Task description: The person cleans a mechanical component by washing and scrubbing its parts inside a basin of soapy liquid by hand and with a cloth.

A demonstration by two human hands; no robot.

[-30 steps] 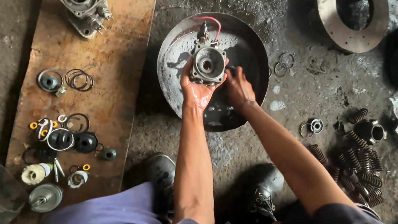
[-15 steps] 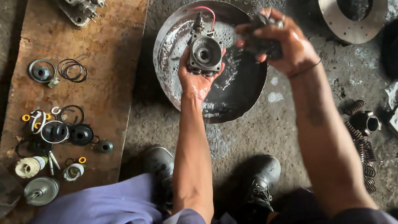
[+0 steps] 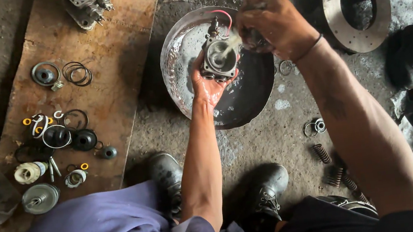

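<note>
Upper centre of the frame: the left hand (image 3: pixel 208 87) has its fingers clamped under a grey metal housing (image 3: pixel 219 59), held above the round metal basin (image 3: pixel 178 56); the right hand (image 3: pixel 271 24) is closed on a small dark object, blurred, just right of the housing; bare concrete floor (image 3: pixel 272 134) lies below the basin's rim; the wooden board (image 3: pixel 107 81) of small parts runs along its left edge.

Wooden board (image 3: pixel 106 65), rubber rings (image 3: pixel 77 73), metal disc (image 3: pixel 335 11), springs (image 3: pixel 327 161)

A repair workshop: grimy concrete floor (image 3: pixel 283 138), loose springs (image 3: pixel 327 161), seals and rings laid on a board (image 3: pixel 106 65).
</note>
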